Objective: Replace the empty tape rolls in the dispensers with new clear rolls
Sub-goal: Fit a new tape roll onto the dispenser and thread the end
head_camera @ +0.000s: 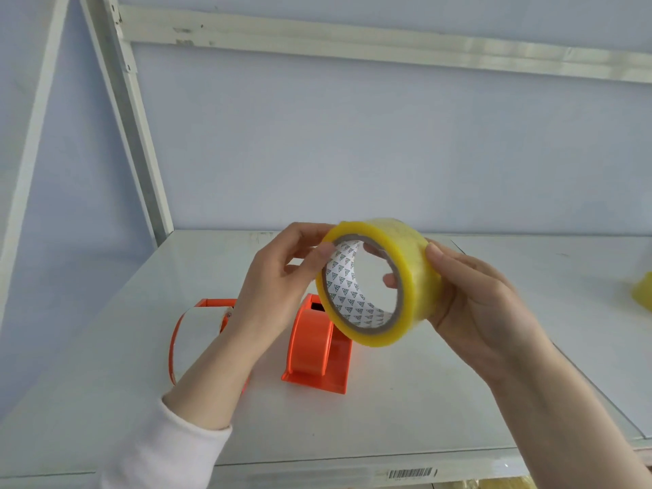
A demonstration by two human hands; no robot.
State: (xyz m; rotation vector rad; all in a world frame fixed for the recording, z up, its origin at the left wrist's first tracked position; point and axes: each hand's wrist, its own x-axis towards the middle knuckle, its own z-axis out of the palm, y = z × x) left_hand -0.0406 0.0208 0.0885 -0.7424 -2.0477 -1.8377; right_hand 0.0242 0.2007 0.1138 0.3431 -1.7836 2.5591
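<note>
I hold a full roll of clear, yellowish tape (411,262) up over the shelf with both hands; its printed cardboard core faces me. My left hand (278,280) pinches the roll's left rim with the thumb at the core. My right hand (483,298) cups the roll's right side, fingertips reaching inside the core. Below the roll, an orange tape dispenser (310,347) stands on the white shelf (458,400). A second orange dispenser (197,330) lies to its left, partly hidden behind my left forearm.
The white shelf surface (88,400) ends at a front edge with a barcode label (411,473). A white metal rack post (137,128) rises at the back left. Something yellow (643,294) shows at the far right edge.
</note>
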